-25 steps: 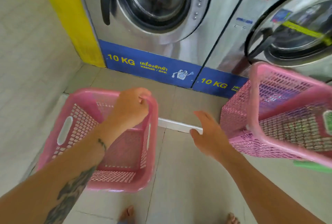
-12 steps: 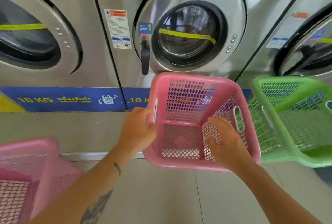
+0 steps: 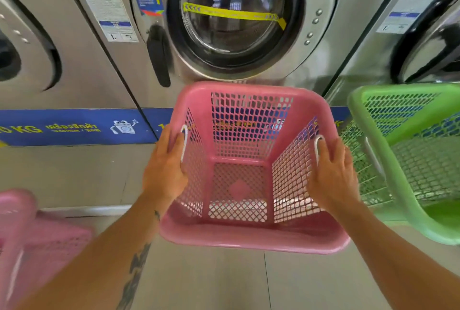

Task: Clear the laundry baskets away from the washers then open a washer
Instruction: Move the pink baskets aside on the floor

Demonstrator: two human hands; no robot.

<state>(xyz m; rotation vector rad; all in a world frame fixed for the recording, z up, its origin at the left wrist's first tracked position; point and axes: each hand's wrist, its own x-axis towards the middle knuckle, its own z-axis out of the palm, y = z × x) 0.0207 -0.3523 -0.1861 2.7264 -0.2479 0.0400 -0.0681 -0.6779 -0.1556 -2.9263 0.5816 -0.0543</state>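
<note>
While both forearms reach forward from the bottom of the view, the left hand (image 3: 165, 168) and the right hand (image 3: 332, 173) are set well apart, one on each side wall of a pink basket (image 3: 251, 237) that sits between them. The left hand lies along the outside of the left wall with its fingers curled at the white-edged handle slot; the right hand presses on the right wall with its fingers at the slot there. Whether either hand has fully closed round a handle cannot be told. The basket is empty and tipped so its open top faces the camera. Just beside it on the right is a green basket (image 3: 398, 185), and a second, blurred pink basket (image 3: 37, 240) sits at lower left. Beyond them stands the middle washer (image 3: 323, 66), its round door (image 3: 234, 18) closed, directly behind the held basket.
</note>
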